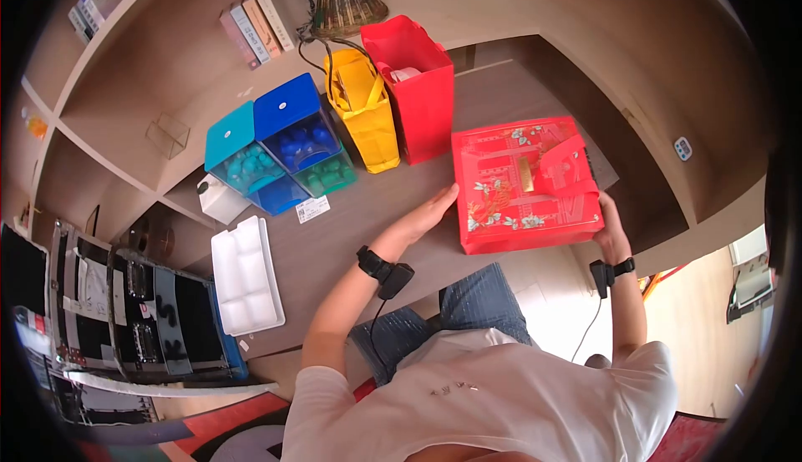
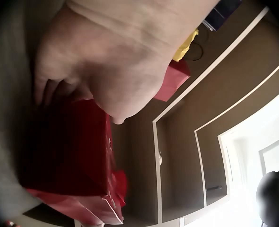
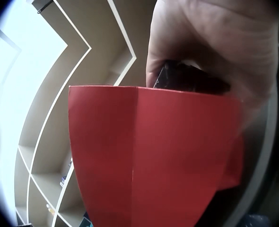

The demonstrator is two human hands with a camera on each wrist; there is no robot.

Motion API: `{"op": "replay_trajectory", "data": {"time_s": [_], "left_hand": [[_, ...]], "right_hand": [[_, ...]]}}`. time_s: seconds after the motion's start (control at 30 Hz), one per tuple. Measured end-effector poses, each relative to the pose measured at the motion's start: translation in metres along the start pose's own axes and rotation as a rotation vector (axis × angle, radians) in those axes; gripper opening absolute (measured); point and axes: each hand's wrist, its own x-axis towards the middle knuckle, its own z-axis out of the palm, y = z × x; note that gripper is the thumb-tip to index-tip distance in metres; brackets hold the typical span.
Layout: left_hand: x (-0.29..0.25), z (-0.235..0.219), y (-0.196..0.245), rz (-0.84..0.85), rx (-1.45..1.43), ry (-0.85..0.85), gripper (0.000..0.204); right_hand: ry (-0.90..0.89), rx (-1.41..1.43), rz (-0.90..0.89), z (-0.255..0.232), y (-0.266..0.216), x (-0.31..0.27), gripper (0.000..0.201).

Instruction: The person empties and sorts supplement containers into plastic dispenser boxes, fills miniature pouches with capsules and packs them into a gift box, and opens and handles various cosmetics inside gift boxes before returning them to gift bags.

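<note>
A red gift bag (image 1: 493, 157) with printed flowers and a red ribbon handle lies on its side at the table's front right. My left hand (image 1: 424, 216) rests against its left end with fairly straight fingers; in the left wrist view the fingertips go out of sight behind the red bag (image 2: 68, 146). At the opposite end, my right hand (image 1: 615, 232) is at the bag's mouth. In the right wrist view its fingers curl round a dark glossy box (image 3: 189, 78) sticking up past the bag's red edge (image 3: 177, 142). Most of this dark box is hidden inside the bag.
Behind the bag stand a tall red paper bag (image 1: 426, 103) and a yellow bag (image 1: 376, 132). Further left are stacked clear drawers with blue lids (image 1: 284, 107), a white compartment tray (image 1: 246, 274) and a white bottle (image 1: 221, 199). Curved shelves (image 1: 167, 69) enclose the table.
</note>
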Motion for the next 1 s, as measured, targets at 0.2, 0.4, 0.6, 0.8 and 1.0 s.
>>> {"op": "replay_trajectory", "data": {"time_s": [0.2,0.4,0.6,0.8,1.0], "left_hand": [[-0.051,0.025,0.016,-0.012,-0.349,0.24,0.088],[-0.168,0.001,0.012,-0.107,-0.84,0.598,0.058],[-0.283,0.004,-0.011,0.143,-0.869,0.919,0.054],[-0.362,0.021,-0.013,0.275,-0.757,1.281,0.059],[-0.407,0.021,-0.023,0.435,-0.748,1.396,0.062]], "right_hand": [[-0.124,-0.021,0.091,0.033,0.045,-0.006,0.031],[-0.345,-0.097,0.184,0.127,0.082,-0.033,0.054],[-0.653,-0.5,0.176,0.233,0.115,-0.042,0.072],[-0.71,-0.229,0.272,0.274,0.147,-0.014,0.056],[-0.583,-0.099,0.337,0.276,0.15,-0.012,0.039]]}}
